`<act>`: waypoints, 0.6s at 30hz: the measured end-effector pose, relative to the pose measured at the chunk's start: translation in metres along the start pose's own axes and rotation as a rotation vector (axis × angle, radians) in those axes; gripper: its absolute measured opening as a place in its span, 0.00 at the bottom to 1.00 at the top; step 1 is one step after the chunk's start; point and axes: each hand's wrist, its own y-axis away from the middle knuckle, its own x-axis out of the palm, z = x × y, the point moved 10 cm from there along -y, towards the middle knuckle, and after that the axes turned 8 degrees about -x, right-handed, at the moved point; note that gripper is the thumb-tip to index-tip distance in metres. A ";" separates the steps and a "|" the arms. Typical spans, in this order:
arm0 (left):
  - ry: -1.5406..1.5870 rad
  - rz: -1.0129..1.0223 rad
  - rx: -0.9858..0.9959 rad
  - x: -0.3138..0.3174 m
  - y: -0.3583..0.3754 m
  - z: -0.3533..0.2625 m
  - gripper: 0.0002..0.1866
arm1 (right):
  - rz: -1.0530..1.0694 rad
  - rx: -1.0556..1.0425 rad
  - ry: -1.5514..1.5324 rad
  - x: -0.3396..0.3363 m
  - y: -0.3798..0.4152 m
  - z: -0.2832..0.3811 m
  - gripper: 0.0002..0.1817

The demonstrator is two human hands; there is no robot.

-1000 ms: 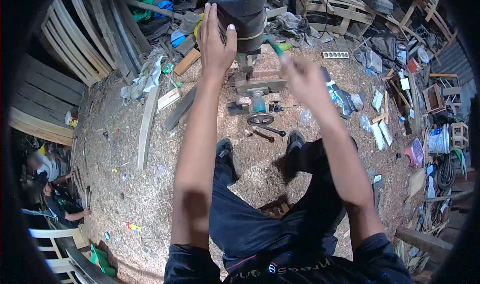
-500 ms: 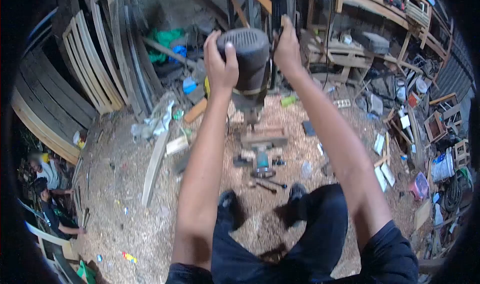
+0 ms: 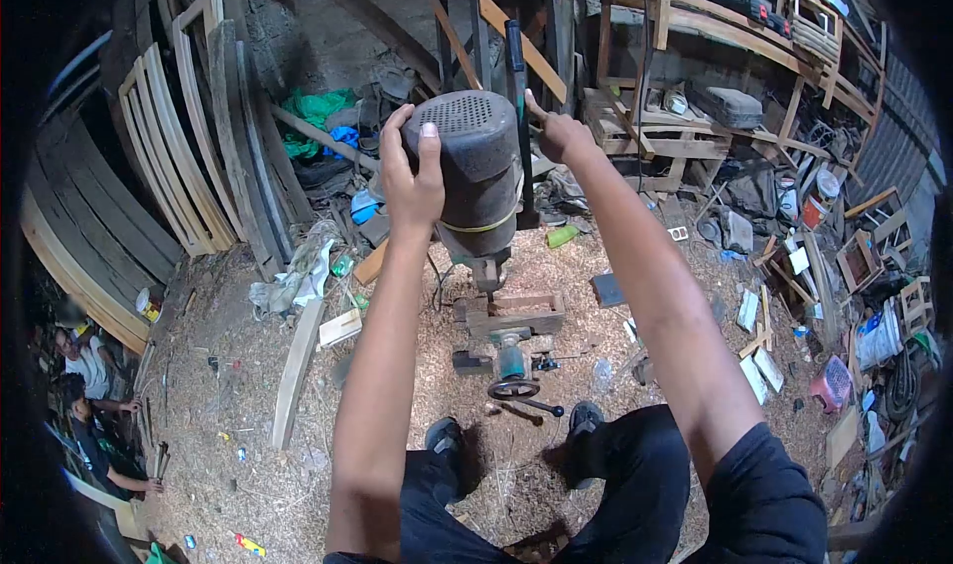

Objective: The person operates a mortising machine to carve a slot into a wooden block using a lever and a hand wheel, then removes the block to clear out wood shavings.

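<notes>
A dark motor housing [image 3: 478, 172] with a perforated top stands upright on a drilling or mortising machine. My left hand [image 3: 415, 182] grips its left side, thumb and fingers spread around the edge. To its right rises a lever [image 3: 514, 48] with a black grip. My right hand [image 3: 564, 137] is just right of the lever, one digit stretched up and the others partly hidden; no object shows in it. Below the motor, a hollowed wooden block [image 3: 526, 312] lies under the tool, above a green vise-like base with a black handwheel [image 3: 514, 390].
Curved wooden pieces [image 3: 169, 147] lean at the left. Two people [image 3: 94, 415] are at the lower left. A wooden bench frame [image 3: 665, 132] stands at the back right. A plank [image 3: 298, 370], wood chips and scattered scraps cover the floor, with a pink basket [image 3: 832, 380] at the right.
The view has tilted, so the motor sits lower and the block and base show more clearly. My right hand has shifted lower beside the lever. My left hand remains on the motor.
</notes>
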 end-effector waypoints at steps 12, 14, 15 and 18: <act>-0.134 0.038 -0.665 -0.061 0.231 0.140 0.18 | -0.410 0.175 -0.530 0.177 0.208 -0.051 0.18; -0.181 0.189 -0.738 -0.054 0.325 0.180 0.17 | -0.126 0.391 -0.537 0.262 0.289 -0.051 0.22; -0.220 0.282 -0.717 -0.041 0.365 0.203 0.18 | 0.077 0.386 -0.409 0.350 0.319 -0.063 0.18; -0.243 0.561 -0.771 -0.018 0.440 0.200 0.25 | 0.349 0.293 -0.465 0.399 0.405 -0.002 0.20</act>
